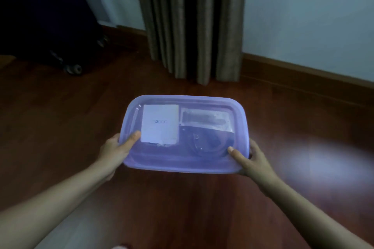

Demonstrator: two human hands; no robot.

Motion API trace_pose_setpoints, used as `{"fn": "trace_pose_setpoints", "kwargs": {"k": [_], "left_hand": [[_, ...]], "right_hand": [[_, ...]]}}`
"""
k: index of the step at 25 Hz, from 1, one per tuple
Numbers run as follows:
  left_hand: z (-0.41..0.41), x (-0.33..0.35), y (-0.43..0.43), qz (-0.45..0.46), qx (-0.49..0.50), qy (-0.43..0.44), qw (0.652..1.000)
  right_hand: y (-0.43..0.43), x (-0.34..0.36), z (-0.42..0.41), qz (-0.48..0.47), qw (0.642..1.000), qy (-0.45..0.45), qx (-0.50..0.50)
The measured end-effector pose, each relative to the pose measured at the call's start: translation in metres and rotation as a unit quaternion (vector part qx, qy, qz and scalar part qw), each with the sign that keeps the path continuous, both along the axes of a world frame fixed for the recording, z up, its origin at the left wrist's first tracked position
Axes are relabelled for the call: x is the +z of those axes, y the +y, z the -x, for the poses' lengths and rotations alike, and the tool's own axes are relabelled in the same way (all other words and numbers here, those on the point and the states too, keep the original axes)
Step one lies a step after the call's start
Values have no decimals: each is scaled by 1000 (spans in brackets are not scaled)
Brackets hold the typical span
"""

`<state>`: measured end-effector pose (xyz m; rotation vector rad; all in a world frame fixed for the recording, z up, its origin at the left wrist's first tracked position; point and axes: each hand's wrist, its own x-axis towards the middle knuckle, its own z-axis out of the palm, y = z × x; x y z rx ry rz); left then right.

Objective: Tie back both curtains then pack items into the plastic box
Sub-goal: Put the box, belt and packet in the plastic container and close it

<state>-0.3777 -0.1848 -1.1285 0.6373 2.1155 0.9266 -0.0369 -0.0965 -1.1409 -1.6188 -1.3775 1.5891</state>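
A clear plastic box with a purple-tinted lid (186, 159) is held above the wooden floor in both my hands. My left hand (119, 147) grips its near left corner, thumb on the lid. At the near right corner my right hand (250, 157) grips the same way. Through the lid I see a white booklet (160, 123), a clear packet with a dark strip (204, 118) and a dark coiled item (208, 139). A grey-brown curtain (192, 22) hangs gathered straight ahead against the wall.
Dark red wooden floor (70, 127) spreads all around. A dark suitcase on wheels (50, 26) stands at the back left. Pale walls with a wooden skirting board (303, 73) run behind the curtain. A bright light patch lies on the floor at right.
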Motion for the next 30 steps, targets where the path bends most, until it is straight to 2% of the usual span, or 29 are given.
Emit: {"fn": "trace_pose_setpoints", "kwargs": {"k": [8, 11, 14, 16, 21, 24, 27, 30], "left_hand": [[175, 72, 18, -58, 103, -14, 993], [219, 93, 25, -63, 132, -23, 989], [237, 98, 34, -66, 153, -50, 985], [241, 93, 40, -61, 168, -65, 982], [259, 62, 72, 11, 211, -109, 971], [269, 43, 99, 12, 223, -130, 966], [271, 33, 118, -43, 260, -187, 946], [265, 17, 131, -93, 319, -247, 910]], "right_hand": [[64, 64, 198, -11, 999, 8, 51], [75, 93, 248, 34, 997, 26, 57], [86, 105, 281, 184, 978, 93, 16], [96, 103, 299, 248, 961, 122, 5], [132, 72, 345, 224, 959, 141, -103], [153, 47, 364, 215, 959, 143, -117], [169, 27, 379, 211, 960, 124, -138], [167, 11, 392, 213, 951, 136, -179]]}}
